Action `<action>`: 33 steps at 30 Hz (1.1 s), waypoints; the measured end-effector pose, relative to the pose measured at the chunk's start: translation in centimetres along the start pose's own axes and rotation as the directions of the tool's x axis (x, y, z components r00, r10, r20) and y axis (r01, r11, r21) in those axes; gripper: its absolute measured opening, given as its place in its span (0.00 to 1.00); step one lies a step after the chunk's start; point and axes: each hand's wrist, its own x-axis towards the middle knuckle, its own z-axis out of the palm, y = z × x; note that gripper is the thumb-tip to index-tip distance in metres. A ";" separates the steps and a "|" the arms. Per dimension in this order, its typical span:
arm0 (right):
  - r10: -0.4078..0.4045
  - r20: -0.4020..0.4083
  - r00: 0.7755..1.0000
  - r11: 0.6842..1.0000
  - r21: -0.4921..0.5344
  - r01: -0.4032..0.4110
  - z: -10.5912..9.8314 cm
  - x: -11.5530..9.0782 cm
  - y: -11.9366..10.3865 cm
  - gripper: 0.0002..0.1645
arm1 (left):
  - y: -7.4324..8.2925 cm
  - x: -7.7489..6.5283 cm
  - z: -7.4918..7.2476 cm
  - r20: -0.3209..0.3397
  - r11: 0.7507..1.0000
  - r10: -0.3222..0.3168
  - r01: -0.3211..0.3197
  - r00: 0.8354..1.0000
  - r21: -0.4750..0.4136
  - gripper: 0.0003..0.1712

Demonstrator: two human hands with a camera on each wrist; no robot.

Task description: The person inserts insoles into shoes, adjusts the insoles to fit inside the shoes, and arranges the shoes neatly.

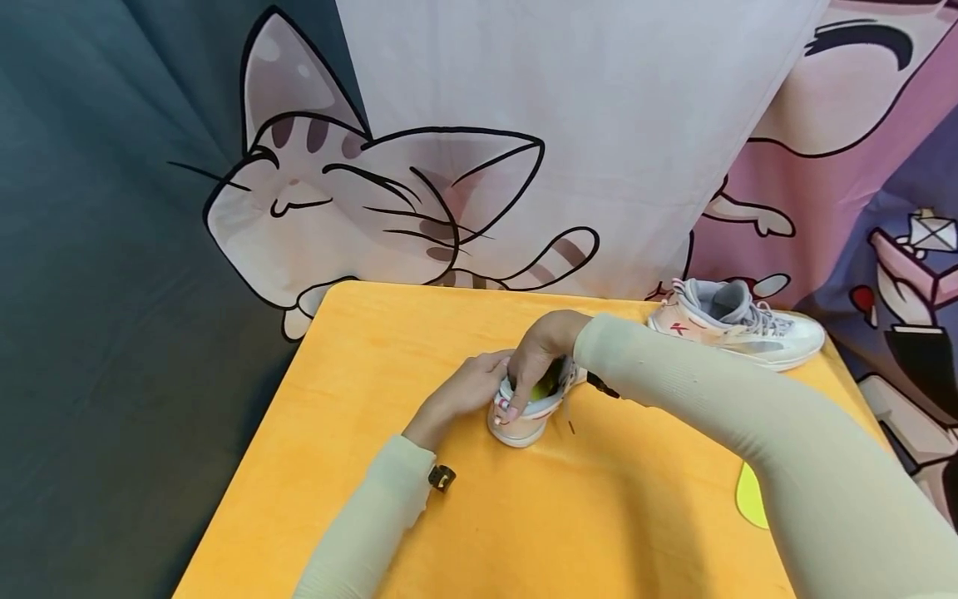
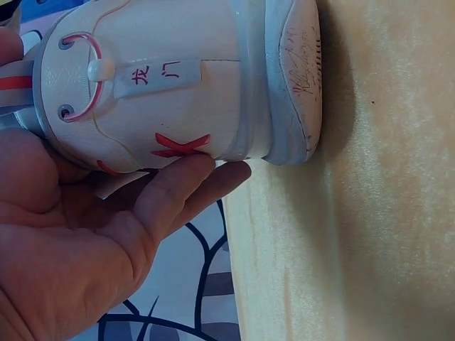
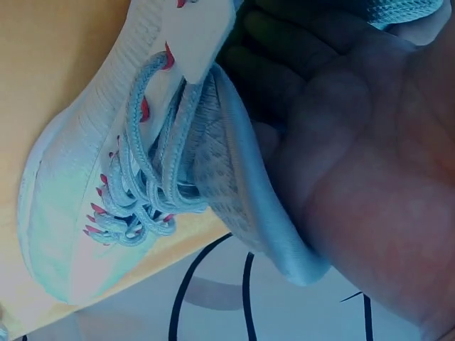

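Your left hand point(image 1: 473, 383) curled against side of white lace-up sneaker with peach heel and red marks point(image 1: 520, 431), grip holding it. Your right hand point(image 1: 533, 356) reaches into sneaker's opening, thumb over heel; fingers shadowed, cannot tell whether that grip pinches anything. Sneaker sole down near middle of yellow cloth-covered tabletop point(image 1: 367, 358), heel toward you. Matching white sneaker point(image 1: 782, 339) farther right; flat lime-yellow rounded piece point(image 1: 750, 499) partly hidden by your pale right sleeve point(image 1: 696, 387).

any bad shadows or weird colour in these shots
Head: fairly even light, soft shadow on the yellow table beside the right sleeve; left wrist: dark shadow beside the held shoe, table looks paler; right wrist: bluish tint on the shoe, right hand dim, darkest at its fingers.
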 end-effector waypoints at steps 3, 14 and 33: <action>-0.006 0.005 1.000 1.000 0.000 0.006 0.0 -0.2 0.0 0.64 | 0.0 0.0 0.1 -0.003 1.000 -0.001 0.001 1.000 0.010 0.26; 0.002 0.060 0.998 0.998 0.057 -0.005 -0.2 -1.0 0.1 0.61 | 0.3 -0.1 0.5 -0.015 1.000 0.002 -0.002 1.000 0.028 0.26; 0.029 -0.076 0.997 1.000 0.012 -0.028 1.0 -0.1 0.5 0.64 | -0.1 -0.2 0.3 -0.020 1.000 -0.006 0.006 1.000 0.002 0.25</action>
